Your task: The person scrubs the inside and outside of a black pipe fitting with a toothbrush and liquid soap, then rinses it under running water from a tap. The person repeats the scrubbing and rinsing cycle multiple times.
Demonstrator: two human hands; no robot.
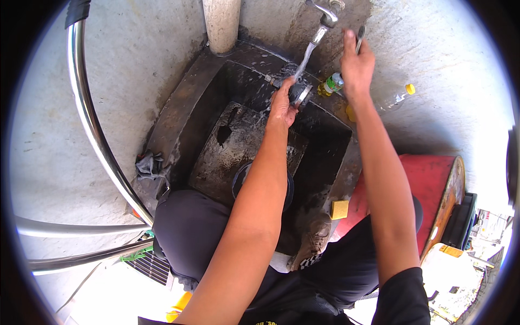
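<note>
My left hand [283,105] is closed around a dark, round metal part with a silvery rim [303,96], holding it over the far end of a dark sink. Water runs from a metal tap [327,24] onto the part and splashes around it. My right hand [358,67] is raised to the right of the tap. Its fingers are wrapped round a slim grey tool with a rounded end [361,33]; most of it is hidden in the hand, so its kind does not show.
Bottles, one with a green label [331,84] and a clear one with a yellow cap [398,97], stand by the sink's right rim [351,162]. A yellow sponge [339,209] lies nearer me. A red drum [428,179] is at right, metal rails [89,108] and a grey rag [150,165] at left.
</note>
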